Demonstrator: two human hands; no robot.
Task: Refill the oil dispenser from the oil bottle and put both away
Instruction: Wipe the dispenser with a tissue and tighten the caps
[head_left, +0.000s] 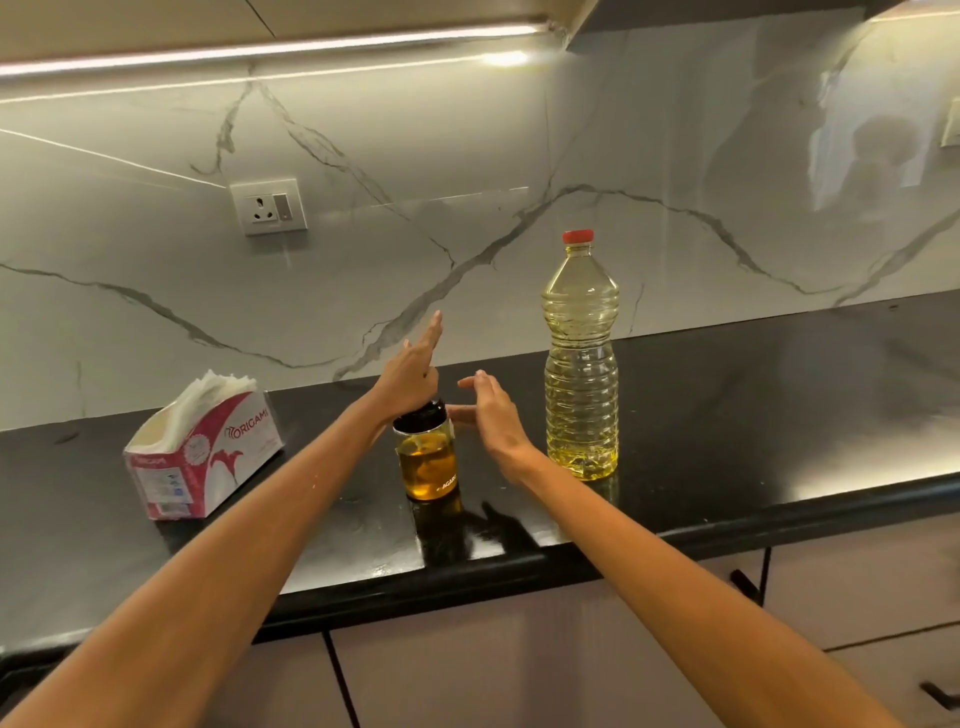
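Item 1, oil dispenser (427, 457): small clear jar with a black lid, standing upright on the black counter (727, 415) near its front edge, roughly mid-length; amber oil fills it a little over halfway; lid on. Item 2, oil bottle (581, 358): tall clear plastic bottle, red cap in place, upright just right of the dispenser and farther toward the back edge, apart from it; pale yellow oil reaches high into the neck, so it reads as nearly full. Item 3, left hand (410, 376): heel of the palm resting on the dispenser's lid, fingers straight and fanned upward, grip apart and clamped on nothing. Item 4, right hand (491, 415): beside the dispenser's right shoulder, fingers extended and relaxed, fingertips at or just short of the glass; whether they touch cannot be told; grip apart, holding nothing. Item 5, tissue box (202, 457): red and white, tissues standing out of its top, toward the counter's left end, well apart from both vessels. Status, as a judgement: both containers stand closed on the counter, so either pouring has not begun or the refill is done; the dispenser's level does not settle which. Outstanding in either case: both vessels remain to be put away.
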